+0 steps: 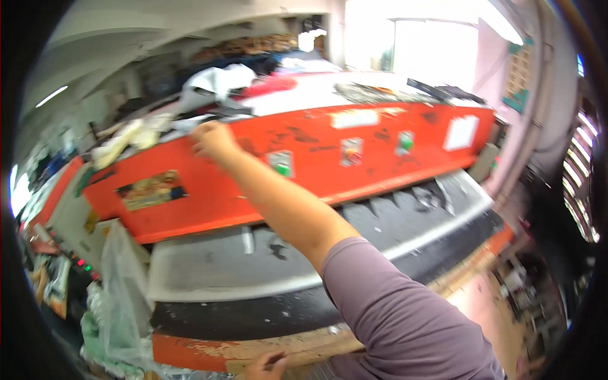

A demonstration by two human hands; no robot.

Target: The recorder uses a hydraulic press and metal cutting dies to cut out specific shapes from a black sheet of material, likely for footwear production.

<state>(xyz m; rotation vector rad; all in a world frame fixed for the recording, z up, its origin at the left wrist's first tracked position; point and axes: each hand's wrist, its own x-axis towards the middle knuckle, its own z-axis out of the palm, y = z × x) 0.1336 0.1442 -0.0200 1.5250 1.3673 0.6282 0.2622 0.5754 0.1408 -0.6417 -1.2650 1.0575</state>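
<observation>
My right arm, in a mauve short sleeve, stretches across the front of a big red machine point(316, 140). At the machine's top left edge is my right hand point(212, 140), beside a pale grey piece of material point(189, 123). Its fingers bend toward the edge but are blurred, so I cannot make out whether they grip anything. Low in the picture, partly cut off, my left hand point(266, 366) hangs near the wooden front edge point(304, 348), loosely curled with a gap between thumb and fingers, nothing visible in it.
Green buttons point(282, 169) and a red-orange button point(352, 156) sit on the red front panel. Beneath it lies a grey bed point(209, 269) with scraps. Cloth point(218, 82) is heaped on top. A clear plastic bag point(120, 291) hangs at left; a pipe point(532, 107) stands at right.
</observation>
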